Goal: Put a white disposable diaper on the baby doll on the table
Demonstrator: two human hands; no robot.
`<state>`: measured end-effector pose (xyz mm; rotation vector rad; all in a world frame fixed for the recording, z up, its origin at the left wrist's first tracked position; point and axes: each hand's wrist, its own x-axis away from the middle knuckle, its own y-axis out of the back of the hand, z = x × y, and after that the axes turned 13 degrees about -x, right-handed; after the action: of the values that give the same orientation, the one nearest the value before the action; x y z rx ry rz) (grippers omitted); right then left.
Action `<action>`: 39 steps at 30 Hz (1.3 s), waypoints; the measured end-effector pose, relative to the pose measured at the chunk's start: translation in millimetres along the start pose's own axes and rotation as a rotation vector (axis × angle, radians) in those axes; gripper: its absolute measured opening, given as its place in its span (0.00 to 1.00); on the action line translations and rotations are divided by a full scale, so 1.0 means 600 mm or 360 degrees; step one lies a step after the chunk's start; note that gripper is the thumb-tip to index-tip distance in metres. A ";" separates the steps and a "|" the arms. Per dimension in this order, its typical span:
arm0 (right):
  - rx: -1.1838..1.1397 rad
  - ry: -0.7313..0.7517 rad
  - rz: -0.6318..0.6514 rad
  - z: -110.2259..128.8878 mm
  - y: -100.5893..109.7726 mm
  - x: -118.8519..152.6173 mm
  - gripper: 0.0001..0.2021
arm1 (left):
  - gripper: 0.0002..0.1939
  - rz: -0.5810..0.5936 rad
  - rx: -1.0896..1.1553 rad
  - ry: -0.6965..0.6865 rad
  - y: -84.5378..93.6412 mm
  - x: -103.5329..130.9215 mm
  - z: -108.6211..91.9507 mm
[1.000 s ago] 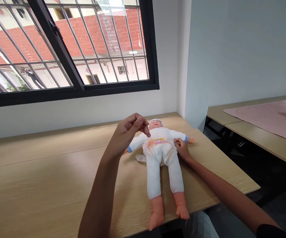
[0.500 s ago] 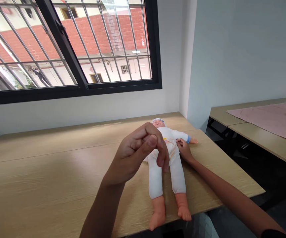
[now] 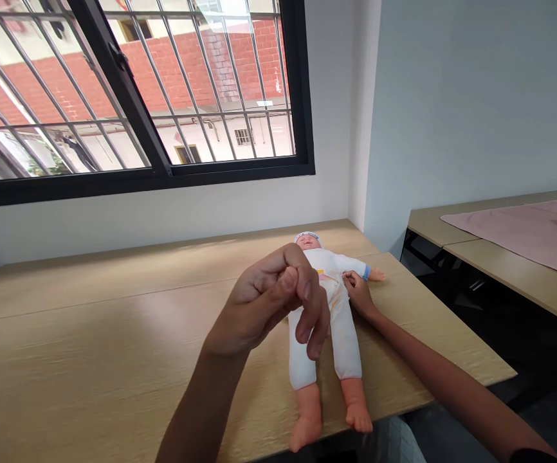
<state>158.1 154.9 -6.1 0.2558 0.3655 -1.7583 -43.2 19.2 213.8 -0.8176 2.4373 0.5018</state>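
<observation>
Pale wood grain covers the table on which a baby doll is laid on its back, head toward the white wall and the barred window.

The left hand is raised above the doll's waist, nearer to the camera than the doll. Its fingers are curled loosely, the thumb tip pressed against the forefinger as in a pinch; whether anything thin is caught between them cannot be told, and nothing is seen there. Behind those fingers the doll's middle is hidden.

The right hand is set at the doll's side, just below its outstretched arm with the blue cuff. Its fingertips are drawn narrow and closed on the edge of the diaper at the doll's waist, where a yellow and pink printed band shows. Below both hands the white-clad legs and bare pink feet reach the near edge of the table.

As a judgement from how things lie: the diaper is already wrapped round the doll's hips, and the side under the right fingertips seems fastened or held shut. The side beneath the left hand cannot be checked, so that fastening may be what is left.

Well apart to the right, a second table bears a pink cloth.
</observation>
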 end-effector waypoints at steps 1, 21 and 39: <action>-0.0037 0.0024 -0.0042 0.012 -0.001 0.002 0.13 | 0.12 0.0024 0.0021 0.0012 0.001 0.001 0.000; -0.0553 0.0677 0.0818 0.416 -0.064 0.103 0.03 | 0.08 -0.0383 0.0094 0.0162 0.003 0.001 0.009; -0.0844 0.0326 0.0849 0.420 -0.064 0.102 0.08 | 0.09 -0.0331 0.0319 0.0289 -0.003 -0.013 0.015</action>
<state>113.9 11.4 208.6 0.1315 0.8139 -1.0666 -33.7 25.9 210.5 -1.0532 2.4763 0.1072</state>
